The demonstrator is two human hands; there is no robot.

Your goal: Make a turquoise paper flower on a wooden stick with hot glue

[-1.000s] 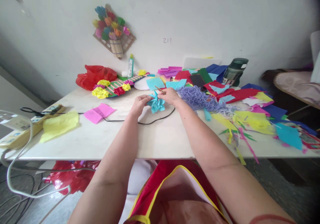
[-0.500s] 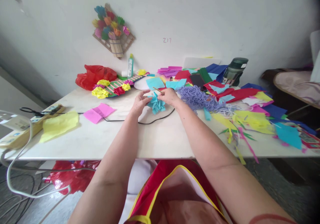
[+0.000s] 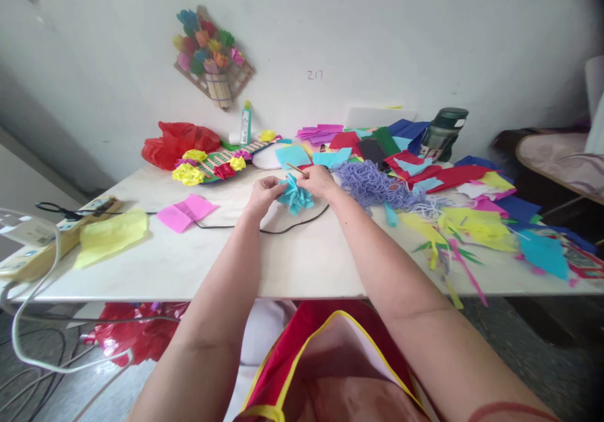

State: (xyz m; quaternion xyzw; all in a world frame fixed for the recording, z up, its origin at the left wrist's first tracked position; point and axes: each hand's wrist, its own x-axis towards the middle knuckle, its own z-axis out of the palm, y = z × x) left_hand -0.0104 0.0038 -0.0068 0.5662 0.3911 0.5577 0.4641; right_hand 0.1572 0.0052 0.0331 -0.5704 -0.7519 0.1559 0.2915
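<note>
Toward the middle of the bench [image 3: 306, 261], our left hand [image 3: 265, 196] pinches the blue paper flower [image 3: 296, 199] at its left, seemingly to steady it; our right hand [image 3: 319, 182], at its right, grips a thin stick [image 3: 296, 169] slanting far-left, perhaps clear of the petals.

On the white table [image 3: 311, 265] are laid a pink sheet [image 3: 189, 211], a yellow sheet [image 3: 112, 238], purple yarn [image 3: 372, 186], a power strip [image 3: 28, 261] and a black cord [image 3: 292, 229].
</note>
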